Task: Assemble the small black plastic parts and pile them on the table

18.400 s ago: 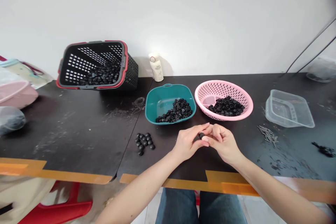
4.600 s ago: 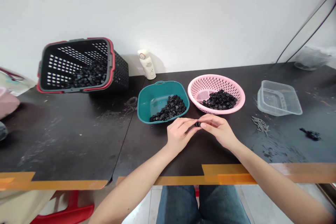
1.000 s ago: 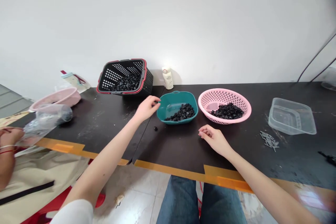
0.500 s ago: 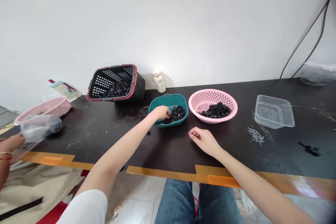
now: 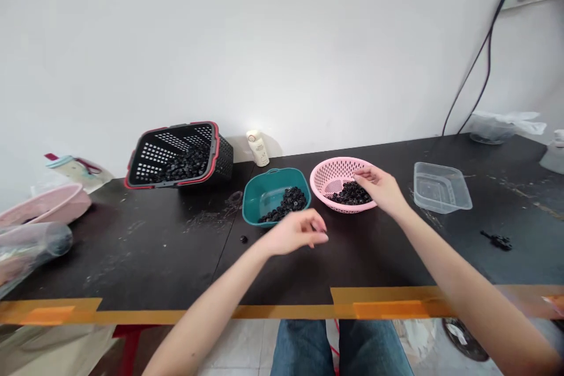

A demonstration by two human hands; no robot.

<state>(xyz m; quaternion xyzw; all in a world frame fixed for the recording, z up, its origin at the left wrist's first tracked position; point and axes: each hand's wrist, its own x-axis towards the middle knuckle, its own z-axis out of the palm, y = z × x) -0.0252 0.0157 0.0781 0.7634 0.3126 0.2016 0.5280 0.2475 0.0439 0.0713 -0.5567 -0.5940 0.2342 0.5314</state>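
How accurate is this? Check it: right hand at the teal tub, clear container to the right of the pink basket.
Wrong place: the head view shows the right hand at the pink basket. The clear container does sit right of that basket.

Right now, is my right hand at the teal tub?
No, your right hand is at the right side of the pink basket, which stands right of the teal tub.

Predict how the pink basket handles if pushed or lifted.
The pink basket is probably light and slightly flexible, given its perforated wall. Low and wide, it would likely slide rather than tip when pushed. The black parts, heaped off centre, might make it tilt when lifted.
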